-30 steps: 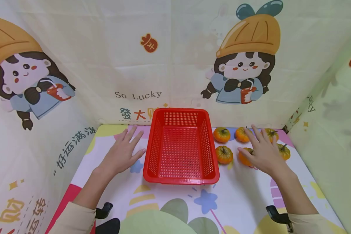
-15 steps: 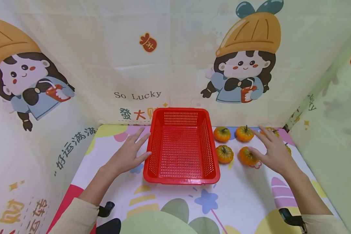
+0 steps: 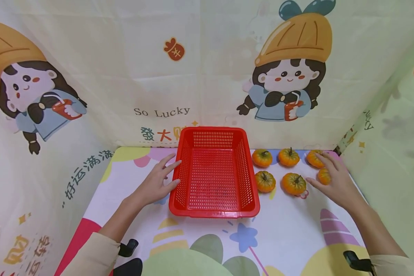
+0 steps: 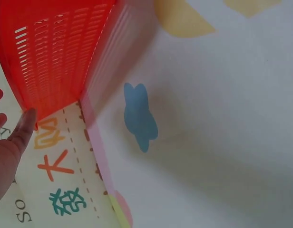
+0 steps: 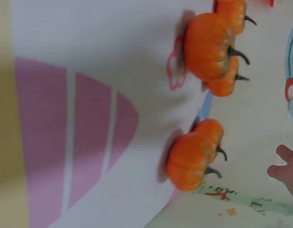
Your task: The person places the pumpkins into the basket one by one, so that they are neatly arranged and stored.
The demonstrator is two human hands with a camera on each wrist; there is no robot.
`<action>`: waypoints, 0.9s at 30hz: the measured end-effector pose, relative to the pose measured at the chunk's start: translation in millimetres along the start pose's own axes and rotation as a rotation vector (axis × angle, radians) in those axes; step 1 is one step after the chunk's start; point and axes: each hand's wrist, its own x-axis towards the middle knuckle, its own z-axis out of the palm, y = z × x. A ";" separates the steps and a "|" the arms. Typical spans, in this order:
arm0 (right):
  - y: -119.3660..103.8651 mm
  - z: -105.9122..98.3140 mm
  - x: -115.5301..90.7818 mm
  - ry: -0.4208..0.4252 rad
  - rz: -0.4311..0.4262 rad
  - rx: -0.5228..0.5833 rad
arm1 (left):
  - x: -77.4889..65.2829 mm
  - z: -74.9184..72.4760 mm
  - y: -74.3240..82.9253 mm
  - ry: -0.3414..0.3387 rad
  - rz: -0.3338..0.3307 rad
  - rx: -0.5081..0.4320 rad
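A red plastic basket (image 3: 214,180) with slotted walls stands in the middle of the table, nothing inside it. My left hand (image 3: 158,182) is at its left rim, fingers spread and fingertips right at the edge; the left wrist view shows a fingertip (image 4: 27,121) overlapping the basket wall (image 4: 61,47). Several small orange pumpkins stand right of the basket. My right hand (image 3: 336,186) hovers, fingers apart, over the front right pumpkin (image 3: 324,176), partly hiding it. In the right wrist view that pumpkin (image 5: 188,161) sits on the table, with the fingers (image 5: 284,164) away from it.
Two pumpkins (image 3: 265,181) (image 3: 262,158) stand close along the basket's right side. Others, a front middle pumpkin (image 3: 293,184), a back middle pumpkin (image 3: 288,157) and a back right pumpkin (image 3: 315,158), fill out two rows. Printed cloth walls (image 3: 214,76) enclose the table's back and sides.
My right hand has moved right, from over the middle pumpkins to the front right one, uncovering the middle pair. My left hand has shifted right to the basket's rim.
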 end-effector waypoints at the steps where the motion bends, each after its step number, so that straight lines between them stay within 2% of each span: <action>1: 4.2 0.9 -1.2 0.015 0.005 0.002 | 0.6 0.6 -0.2 -0.002 -0.008 -0.021; 8: 31.6 5.1 -7.3 0.087 0.052 0.055 | 3.5 3.4 -1.2 -0.003 -0.037 -0.120; 17: 53.5 3.7 -10.9 0.096 0.197 0.107 | 5.2 8.8 -2.6 0.032 -0.041 -0.217; 21: 65.7 3.6 -13.4 0.077 0.257 0.147 | 4.7 10.3 -1.9 0.030 -0.067 -0.237; 27: 80.7 3.4 -14.2 -0.014 0.360 0.228 | 3.1 12.1 -0.1 0.014 -0.133 -0.281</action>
